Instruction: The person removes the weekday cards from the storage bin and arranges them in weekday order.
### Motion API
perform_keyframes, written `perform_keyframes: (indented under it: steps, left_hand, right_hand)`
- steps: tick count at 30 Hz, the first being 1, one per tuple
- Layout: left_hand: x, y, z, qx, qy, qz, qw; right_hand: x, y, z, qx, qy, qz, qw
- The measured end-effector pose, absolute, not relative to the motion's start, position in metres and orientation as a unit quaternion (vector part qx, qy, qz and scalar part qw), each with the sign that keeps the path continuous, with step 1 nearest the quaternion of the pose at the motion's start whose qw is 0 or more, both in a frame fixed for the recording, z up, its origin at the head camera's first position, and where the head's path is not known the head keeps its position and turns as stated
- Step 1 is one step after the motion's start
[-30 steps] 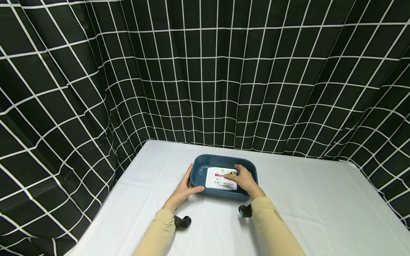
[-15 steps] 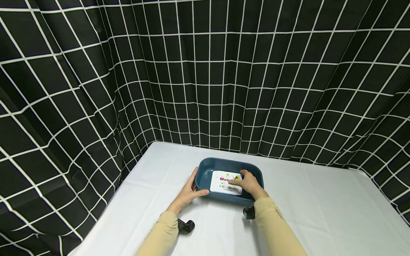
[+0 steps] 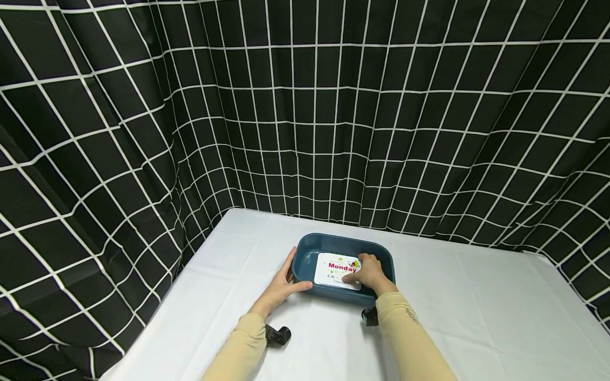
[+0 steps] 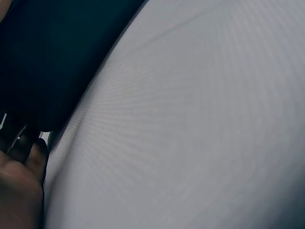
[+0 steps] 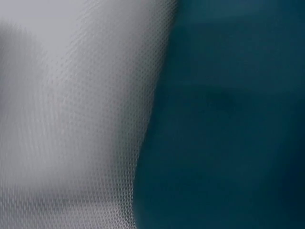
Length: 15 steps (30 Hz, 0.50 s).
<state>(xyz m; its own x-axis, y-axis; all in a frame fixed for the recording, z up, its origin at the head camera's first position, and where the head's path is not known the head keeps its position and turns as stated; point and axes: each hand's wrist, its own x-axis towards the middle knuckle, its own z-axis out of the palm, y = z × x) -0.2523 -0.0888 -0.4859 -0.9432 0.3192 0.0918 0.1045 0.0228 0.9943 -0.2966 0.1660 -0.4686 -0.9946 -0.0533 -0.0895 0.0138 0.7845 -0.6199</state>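
A dark blue plastic basin (image 3: 333, 242) with rounded corners stands on the white table. My left hand (image 3: 278, 291) holds its left end, thumb over the near rim and fingers along the outer side. In the left wrist view, fingers (image 4: 35, 157) of this hand curl against the basin's wall (image 4: 52, 52). Inside the basin lies a white card (image 3: 326, 275) printed "Monday" in red, with small stars and a cartoon figure. With thumb on its face and fingers at its right edge, my right hand (image 3: 371, 274) grips the card. Only the basin's wall (image 5: 219, 129) shows in the right wrist view.
A white cloth covers the table (image 3: 476, 312). Behind and at both sides hangs a black curtain (image 3: 333, 121) with a white grid. Each wrist wears a small black camera, the left one (image 3: 278, 335) just above the cloth.
The head view has shifted slightly, so everything sits a little to the right. My right thumb has slid down the card, uncovering more of the red word. The left hand keeps its hold.
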Motion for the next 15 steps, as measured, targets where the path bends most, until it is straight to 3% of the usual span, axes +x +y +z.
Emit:
perform_keyframes:
  steps: [15]
  left_hand:
    - [-0.2506, -0.0893, -0.4844, 0.150, 0.710, 0.683, 0.081]
  right_hand:
    - [-0.2962, 0.1660, -0.4656, -0.020, 0.958, -0.276, 0.069]
